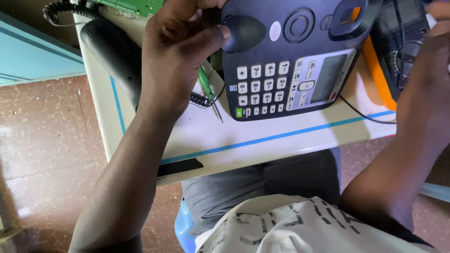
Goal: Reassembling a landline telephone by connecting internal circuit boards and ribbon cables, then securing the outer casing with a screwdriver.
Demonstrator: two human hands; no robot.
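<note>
The left hand [176,51] has its grip pressed on the desk phone [290,61], thumb on its dark cradle. The right hand [429,70] is cut off; its grip I cannot tell. The green screwdriver [208,91] lies unused on the counter [262,136]

Small white table [262,140] with a thin blue stripe near its edge and rounded corner, standing on a brown marbled tile floor [51,140]. On top: dark grey desk telephone base [290,61] with white keypad buttons and a small grey display, a black handset [112,56] lying at the left with its black coiled cord [201,99], and a green-handled thin screwdriver [208,91] just beside the base. Far side: edge of a green circuit board [136,5]; right side: an orange-cased meter [398,51], with a thin black wire [365,115] trailing across the top
</note>
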